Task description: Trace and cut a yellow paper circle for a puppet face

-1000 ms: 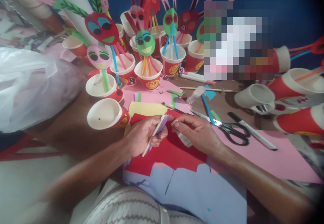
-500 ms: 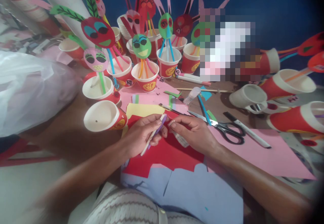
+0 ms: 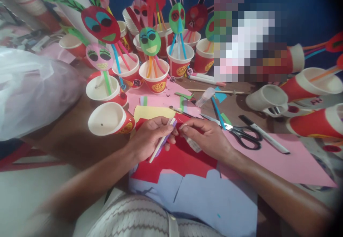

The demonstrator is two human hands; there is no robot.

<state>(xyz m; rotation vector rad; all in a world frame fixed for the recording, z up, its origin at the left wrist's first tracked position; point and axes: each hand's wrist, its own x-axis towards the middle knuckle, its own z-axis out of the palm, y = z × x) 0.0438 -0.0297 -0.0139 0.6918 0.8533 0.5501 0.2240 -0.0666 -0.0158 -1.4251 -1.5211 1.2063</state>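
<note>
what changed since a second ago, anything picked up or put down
Nothing was visibly taken up or let go; only the view shifted slightly. The left hand still holds the white stick, the right hand still pinches something small and pale, and the scissors and marker lie as before.

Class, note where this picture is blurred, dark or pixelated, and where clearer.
Head view: the left forearm is blurred toward its elbow, while the left hand and scissors look clearer. Head view again: coarse pixel blocks cover an upper-right patch, and the right corners are black.
</note>
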